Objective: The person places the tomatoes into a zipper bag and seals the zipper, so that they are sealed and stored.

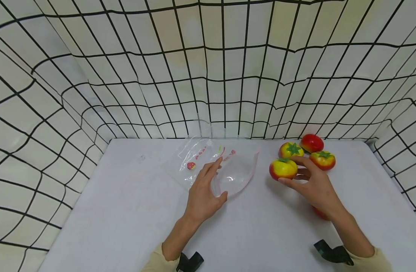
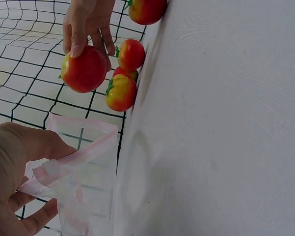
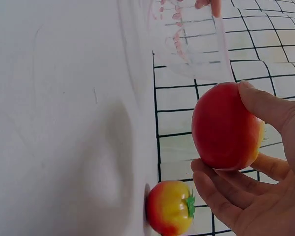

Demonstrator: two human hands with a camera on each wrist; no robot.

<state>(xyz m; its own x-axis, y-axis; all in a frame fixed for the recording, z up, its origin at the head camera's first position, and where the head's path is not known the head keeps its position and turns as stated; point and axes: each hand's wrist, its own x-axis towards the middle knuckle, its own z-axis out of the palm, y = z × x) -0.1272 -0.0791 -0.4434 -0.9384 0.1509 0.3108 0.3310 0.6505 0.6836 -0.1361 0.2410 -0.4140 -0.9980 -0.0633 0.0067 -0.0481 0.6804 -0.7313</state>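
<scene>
A clear plastic bag (image 1: 236, 175) with a pink edge and red print lies on the white table at centre. My left hand (image 1: 202, 198) is at its mouth, thumb and fingers spread wide apart; in the left wrist view the pink edge (image 2: 95, 142) overlaps the thumb tip and fingers. To the right, my right hand (image 1: 315, 185) holds a red-and-yellow tomato (image 1: 283, 169) with a green top above the table, thumb on one side, fingers on the other. Its red side faces the right wrist camera.
Several more tomatoes sit on the right: a yellow one (image 1: 291, 150), a red one (image 1: 311, 143) and another (image 1: 322, 160) behind the right hand, plus one (image 1: 320, 214) partly hidden by the right wrist. A black grid on white walls (image 1: 225, 90) encloses the table's back and sides.
</scene>
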